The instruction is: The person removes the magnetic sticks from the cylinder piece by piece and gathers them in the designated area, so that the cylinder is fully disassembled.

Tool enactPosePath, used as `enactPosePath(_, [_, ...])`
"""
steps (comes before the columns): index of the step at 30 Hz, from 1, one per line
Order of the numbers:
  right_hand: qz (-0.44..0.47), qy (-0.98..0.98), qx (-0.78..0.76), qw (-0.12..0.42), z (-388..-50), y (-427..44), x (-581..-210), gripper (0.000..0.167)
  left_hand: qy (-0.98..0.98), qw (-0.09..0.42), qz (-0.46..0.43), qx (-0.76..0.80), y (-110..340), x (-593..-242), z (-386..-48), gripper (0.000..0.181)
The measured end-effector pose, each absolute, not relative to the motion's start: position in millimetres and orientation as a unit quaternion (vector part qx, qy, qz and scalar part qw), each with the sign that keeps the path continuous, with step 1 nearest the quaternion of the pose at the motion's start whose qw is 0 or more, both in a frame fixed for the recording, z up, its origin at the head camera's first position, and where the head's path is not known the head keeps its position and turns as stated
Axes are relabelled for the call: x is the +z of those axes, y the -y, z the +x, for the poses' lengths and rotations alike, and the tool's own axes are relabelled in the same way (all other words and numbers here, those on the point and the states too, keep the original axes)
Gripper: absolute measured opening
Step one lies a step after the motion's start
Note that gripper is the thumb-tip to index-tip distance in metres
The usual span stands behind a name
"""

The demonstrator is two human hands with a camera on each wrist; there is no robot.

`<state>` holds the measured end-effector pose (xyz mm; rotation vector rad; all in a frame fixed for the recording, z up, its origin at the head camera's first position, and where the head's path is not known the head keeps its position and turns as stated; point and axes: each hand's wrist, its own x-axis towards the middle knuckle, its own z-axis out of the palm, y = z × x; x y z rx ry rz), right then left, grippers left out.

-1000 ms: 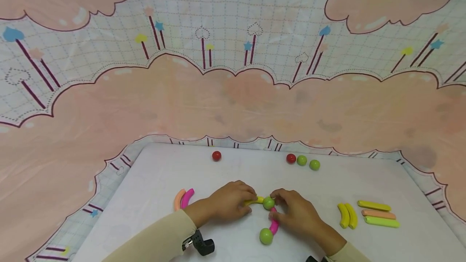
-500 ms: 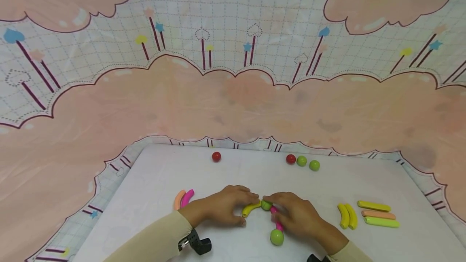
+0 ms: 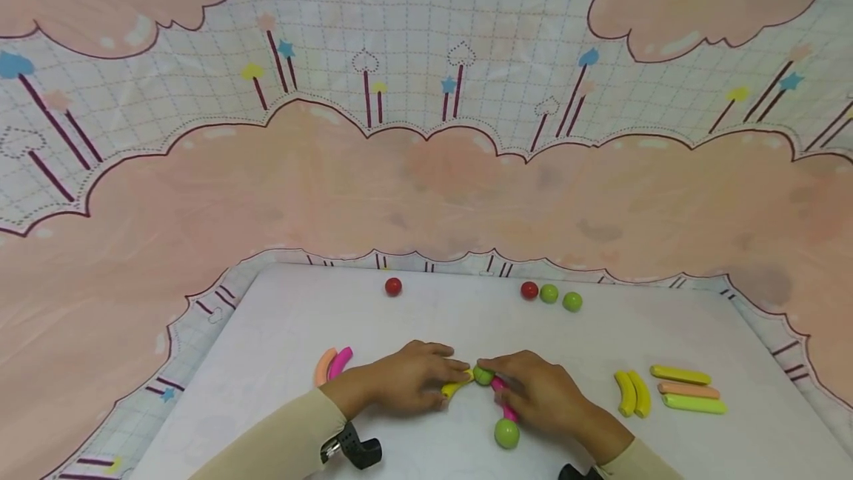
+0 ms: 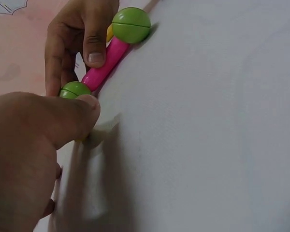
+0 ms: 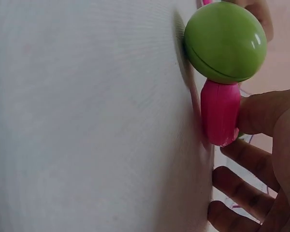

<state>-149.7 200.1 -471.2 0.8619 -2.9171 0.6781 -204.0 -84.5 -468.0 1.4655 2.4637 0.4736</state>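
Note:
In the head view, my left hand (image 3: 413,378) pinches a curved yellow stick (image 3: 455,390), one end of which meets a green ball (image 3: 483,375). Across from it, my right hand (image 3: 543,395) holds that ball with its fingertips, while its thumb lies against a pink stick (image 4: 105,66). A second green ball (image 3: 506,433) is joined to the near end of the pink stick. The right wrist view shows this ball (image 5: 225,42) large, close to the white tabletop. Much of the yellow stick is hidden by my left fingers.
On the white table (image 3: 320,295), a red ball (image 3: 393,287) sits at the back; another red ball (image 3: 529,290) and two green balls (image 3: 549,293) are farther right. Curved orange and pink sticks (image 3: 340,363) lie left. Curved yellow sticks (image 3: 633,393) and straight sticks (image 3: 686,390) lie right.
The upper green ball has shifted slightly left and the lower one right, swinging the pink stick. My left fingers loosened around the yellow stick, then closed on it again.

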Motion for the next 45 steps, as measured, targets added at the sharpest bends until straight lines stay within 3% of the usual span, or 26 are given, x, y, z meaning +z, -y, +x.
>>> enactPosePath(16, [0.313, 0.933, 0.175, -0.021, -153, -201, -470, 0.052, -0.829, 0.008, 0.555, 0.067, 82, -469, -196, 0.052])
enactPosePath(26, [0.305, 0.935, 0.18, -0.013, -152, -199, -472, 0.048, -0.845, 0.036, 0.516, 0.136, 73, -471, -200, 0.051])
enactPosePath(45, [0.304, 0.933, 0.192, -0.03, -151, -203, -471, 0.055, -0.853, 0.034, 0.498, 0.15, 98, -477, -197, 0.054])
